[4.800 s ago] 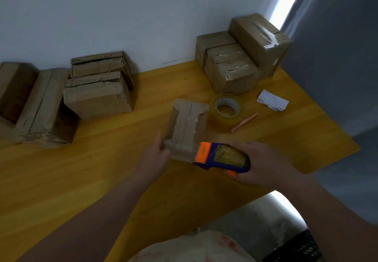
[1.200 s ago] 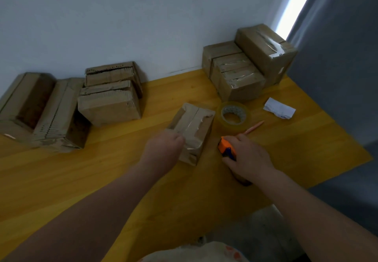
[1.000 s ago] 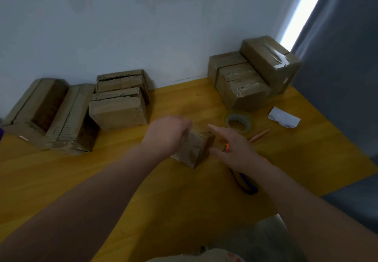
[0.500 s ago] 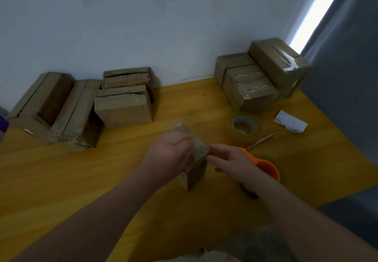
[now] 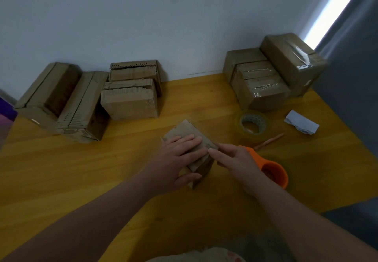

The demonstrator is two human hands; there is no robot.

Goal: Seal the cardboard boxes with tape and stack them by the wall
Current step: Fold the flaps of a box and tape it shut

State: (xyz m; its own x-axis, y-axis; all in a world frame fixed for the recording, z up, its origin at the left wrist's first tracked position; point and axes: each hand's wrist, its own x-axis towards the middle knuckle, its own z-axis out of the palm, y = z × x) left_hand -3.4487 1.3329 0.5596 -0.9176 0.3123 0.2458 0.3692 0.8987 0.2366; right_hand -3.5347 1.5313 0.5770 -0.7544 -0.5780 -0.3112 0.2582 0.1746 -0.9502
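L hand (image 5: 180,157) lies palm-down on top of the small cardboard box (image 5: 185,130). Its fingers are straight and together, pointing away and to the right, w/ the thumb down the near face. The forearm comes in from lower left. R hand (image 5: 235,160) reaches in from the right, wrist low, w/ index tip and thumb at the box's right top corner. Can't tell if it's pinching the edge or just pressing it.

Box sits on the table (image 5: 81,169) between both hands, turned corner-on w/ one corner pointing away toward the wall (image 5: 163,26). The longer top edge seems to run from that corner toward the R hand; the rest of the top is under the L palm.

Orange tape dispenser (image 5: 274,171) lies just behind the R hand, partly hidden by it. Tape roll (image 5: 253,137) and pencil (image 5: 270,140) are beyond the R hand, w/ a white paper scrap (image 5: 300,124) further right. Taped boxes (image 5: 263,94) sit at the wall well beyond the R hand. Untaped boxes (image 5: 131,104) sit beyond the L hand, also at the wall.
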